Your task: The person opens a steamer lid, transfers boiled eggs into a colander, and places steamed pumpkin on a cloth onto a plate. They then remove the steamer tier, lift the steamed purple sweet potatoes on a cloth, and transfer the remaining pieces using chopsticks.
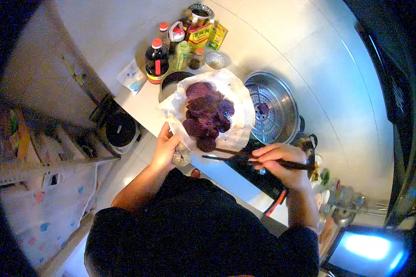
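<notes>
My left hand (165, 150) is closed on the near-left edge of a white cloth (241, 104), which is spread out round and may have a plate under it. A bunched, darker bit of cloth (181, 155) hangs below my fingers. Dark purple slices (205, 111), looking like purple sweet potato, lie heaped on the cloth. In my right hand (282, 164) are dark chopsticks (219, 154), their tips close to the lowest slice; contact cannot be made out. Behind the cloth to the right, a metal steamer pot (289, 99) stands with one purple piece (262, 109) on its perforated tray.
A dark pot (171, 83) stands partly hidden behind the cloth. Farther back are a red-capped sauce bottle (157, 60), several other bottles, a small patterned bowl (215, 60) and a white packet (133, 76). Jars (342, 198) line the right side. A dark stove (263, 177) sits below my right hand.
</notes>
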A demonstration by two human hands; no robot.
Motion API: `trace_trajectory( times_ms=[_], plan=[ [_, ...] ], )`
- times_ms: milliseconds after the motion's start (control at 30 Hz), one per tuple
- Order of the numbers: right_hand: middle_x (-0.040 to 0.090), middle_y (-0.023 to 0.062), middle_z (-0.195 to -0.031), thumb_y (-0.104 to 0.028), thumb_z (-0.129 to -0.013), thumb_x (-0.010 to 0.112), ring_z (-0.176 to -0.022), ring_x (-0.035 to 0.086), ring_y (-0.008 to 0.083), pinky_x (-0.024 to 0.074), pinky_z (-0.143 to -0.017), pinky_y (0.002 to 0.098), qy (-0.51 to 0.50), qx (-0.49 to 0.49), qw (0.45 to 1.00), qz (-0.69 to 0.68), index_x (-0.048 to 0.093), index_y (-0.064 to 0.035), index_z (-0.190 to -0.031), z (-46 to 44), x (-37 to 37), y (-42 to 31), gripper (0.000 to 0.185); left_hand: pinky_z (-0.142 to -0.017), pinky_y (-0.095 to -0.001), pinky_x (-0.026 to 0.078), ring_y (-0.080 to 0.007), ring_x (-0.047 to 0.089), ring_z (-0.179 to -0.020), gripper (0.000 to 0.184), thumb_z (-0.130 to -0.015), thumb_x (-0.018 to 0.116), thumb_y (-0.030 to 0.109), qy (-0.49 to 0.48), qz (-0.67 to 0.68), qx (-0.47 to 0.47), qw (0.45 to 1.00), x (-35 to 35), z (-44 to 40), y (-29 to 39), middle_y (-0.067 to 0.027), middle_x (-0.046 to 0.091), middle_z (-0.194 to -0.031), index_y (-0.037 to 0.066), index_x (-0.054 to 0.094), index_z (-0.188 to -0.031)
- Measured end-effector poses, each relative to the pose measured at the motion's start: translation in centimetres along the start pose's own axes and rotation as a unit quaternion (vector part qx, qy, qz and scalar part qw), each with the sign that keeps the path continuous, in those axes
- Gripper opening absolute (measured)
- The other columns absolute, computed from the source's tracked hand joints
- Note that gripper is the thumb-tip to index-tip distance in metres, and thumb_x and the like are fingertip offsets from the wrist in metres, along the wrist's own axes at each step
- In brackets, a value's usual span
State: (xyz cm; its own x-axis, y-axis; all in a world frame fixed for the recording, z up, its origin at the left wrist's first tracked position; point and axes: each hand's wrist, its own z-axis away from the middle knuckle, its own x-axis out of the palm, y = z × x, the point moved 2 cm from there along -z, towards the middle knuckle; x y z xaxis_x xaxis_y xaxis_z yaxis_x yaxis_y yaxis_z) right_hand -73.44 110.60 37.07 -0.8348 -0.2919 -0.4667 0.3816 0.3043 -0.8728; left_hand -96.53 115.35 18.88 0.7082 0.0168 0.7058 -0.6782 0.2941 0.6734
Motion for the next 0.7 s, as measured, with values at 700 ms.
trace_trajectory(
  times_ms=[700],
  plan=[
    [0.062, 0.0173, -0.086, -0.008, -0.079, 0.056, -0.08, 0.061, 0.0244, 0.0502, -0.071, 0.0344, 0.19, 0.039, 0.968, -0.162, 0.06, 0.0012, -0.08, 3.2, -4.3, 4.0, 0.01, -0.061, -0.0265, 0.046, -0.0133, 0.054, -0.071, 0.02, -0.079, 0.046, 0.004, 0.06, -0.07, -0.017, 0.996, 0.1, 0.4, 0.1, -0.0059, 0.054, -0.087, 0.004, 0.044, -0.099]
  ],
)
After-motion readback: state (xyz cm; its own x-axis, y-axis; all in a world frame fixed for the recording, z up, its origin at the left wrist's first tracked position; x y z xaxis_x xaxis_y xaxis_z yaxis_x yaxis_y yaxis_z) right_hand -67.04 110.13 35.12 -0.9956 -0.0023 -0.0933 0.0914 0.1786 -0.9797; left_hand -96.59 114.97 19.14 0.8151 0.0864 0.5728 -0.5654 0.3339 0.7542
